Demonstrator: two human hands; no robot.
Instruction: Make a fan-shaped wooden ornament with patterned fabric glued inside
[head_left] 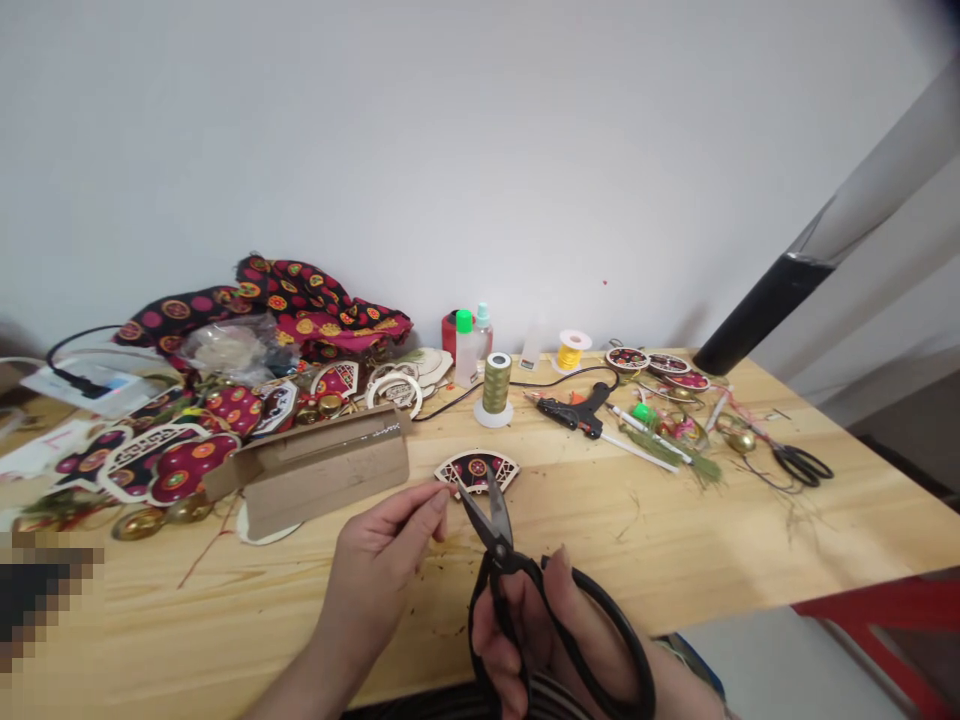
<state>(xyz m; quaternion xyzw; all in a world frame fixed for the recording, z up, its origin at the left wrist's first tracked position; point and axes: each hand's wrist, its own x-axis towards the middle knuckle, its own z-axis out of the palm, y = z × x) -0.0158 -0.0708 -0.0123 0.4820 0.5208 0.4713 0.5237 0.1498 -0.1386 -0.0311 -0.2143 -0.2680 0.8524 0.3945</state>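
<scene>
My right hand (540,620) grips a pair of black-handled scissors (501,545) with the blades parted and pointing away from me. Just left of the blade tips, my left hand (390,555) is closed in a pinch. What sits between its thumb and forefinger is too small to make out. Behind the blades lies a fan-shaped ornament (477,468) with a pale openwork border and dark patterned fabric. The scissors overlap it in the picture; I cannot tell whether they touch it.
A cardboard box (330,470) and piled ornaments (195,465) are at left. Behind stand a green thread spool (496,385), glue bottles (465,350) and a yellow spool (574,352). A glue gun (574,410) and second scissors (802,465) lie right.
</scene>
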